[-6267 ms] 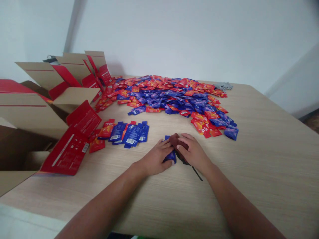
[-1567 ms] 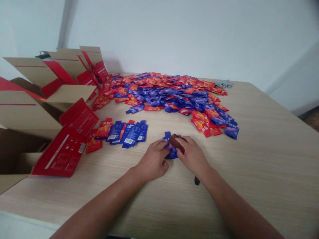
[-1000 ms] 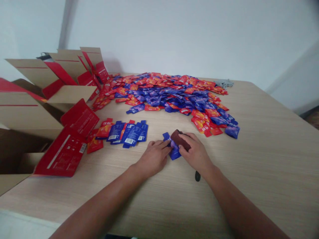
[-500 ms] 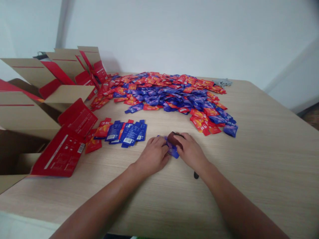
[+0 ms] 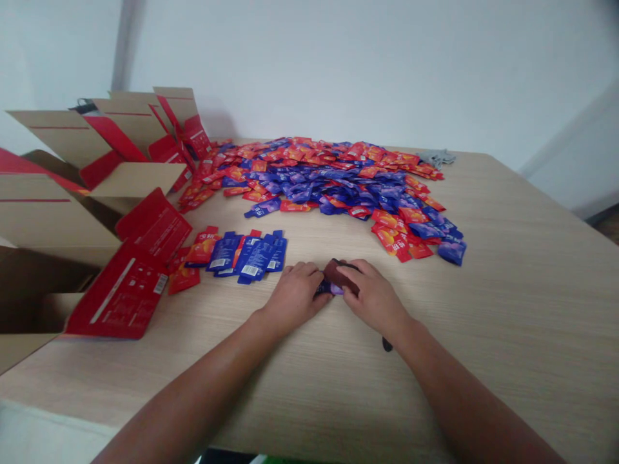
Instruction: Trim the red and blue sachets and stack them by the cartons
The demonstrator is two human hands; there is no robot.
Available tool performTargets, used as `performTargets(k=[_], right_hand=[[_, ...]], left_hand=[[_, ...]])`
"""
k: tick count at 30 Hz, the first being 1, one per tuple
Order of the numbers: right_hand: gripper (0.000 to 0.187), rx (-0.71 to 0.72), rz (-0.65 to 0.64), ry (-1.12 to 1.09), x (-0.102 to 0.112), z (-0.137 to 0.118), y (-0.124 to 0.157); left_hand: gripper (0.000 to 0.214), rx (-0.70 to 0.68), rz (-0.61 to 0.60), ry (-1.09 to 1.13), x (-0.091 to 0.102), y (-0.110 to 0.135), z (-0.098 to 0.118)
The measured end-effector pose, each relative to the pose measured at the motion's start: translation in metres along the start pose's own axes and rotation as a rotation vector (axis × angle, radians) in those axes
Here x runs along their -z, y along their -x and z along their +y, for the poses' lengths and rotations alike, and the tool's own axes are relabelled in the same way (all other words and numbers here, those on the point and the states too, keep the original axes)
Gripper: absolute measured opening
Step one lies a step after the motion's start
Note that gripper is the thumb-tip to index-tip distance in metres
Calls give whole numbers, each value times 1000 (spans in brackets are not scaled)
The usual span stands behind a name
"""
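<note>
Both my hands meet on the wooden table (image 5: 507, 290) just in front of me. My left hand (image 5: 293, 298) curls over a blue sachet (image 5: 325, 290), of which only a small strip shows between the hands. My right hand (image 5: 374, 298) is closed on a small dark brown object (image 5: 337, 276) pressed against that sachet. A black tip (image 5: 387, 345) pokes out beside my right wrist. To the left lies a short row of sorted blue and red sachets (image 5: 242, 251).
A big heap of red and blue sachets (image 5: 338, 183) covers the far middle of the table. Open cardboard boxes with red flaps (image 5: 97, 187) crowd the left side. A grey glove (image 5: 438, 156) lies at the far edge.
The blue sachet showed more between my hands a second ago; now my left hand covers most of it. Both hands stay in the same spot.
</note>
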State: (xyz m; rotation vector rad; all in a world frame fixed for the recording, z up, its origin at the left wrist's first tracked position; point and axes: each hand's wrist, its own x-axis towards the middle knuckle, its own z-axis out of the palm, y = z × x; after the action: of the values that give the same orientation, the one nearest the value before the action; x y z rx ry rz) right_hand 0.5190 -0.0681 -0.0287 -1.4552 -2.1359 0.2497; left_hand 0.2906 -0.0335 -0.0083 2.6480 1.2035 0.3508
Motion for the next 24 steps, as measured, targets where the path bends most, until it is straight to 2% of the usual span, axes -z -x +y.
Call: performTargets(k=[6, 12, 14, 19, 21, 24], right_hand=[[49, -154, 58, 125, -3, 18, -1], [49, -212, 158, 137, -6, 31, -1], [49, -229, 202, 98, -6, 33, -2], [47, -213, 319, 13, -2, 30, -5], [46, -173, 336, -27, -1, 24, -5], [47, -87, 321, -74, 1, 14, -4]], left_hand=[[29, -75, -15, -21, 2, 0, -4], [27, -155, -32, -73, 10, 3, -2], [32, -107, 11, -12, 10, 5, -3], [29, 209, 71, 279, 0, 8, -12], [23, 280, 71, 262, -3, 8, -13], [20, 279, 99, 158, -2, 8, -12]])
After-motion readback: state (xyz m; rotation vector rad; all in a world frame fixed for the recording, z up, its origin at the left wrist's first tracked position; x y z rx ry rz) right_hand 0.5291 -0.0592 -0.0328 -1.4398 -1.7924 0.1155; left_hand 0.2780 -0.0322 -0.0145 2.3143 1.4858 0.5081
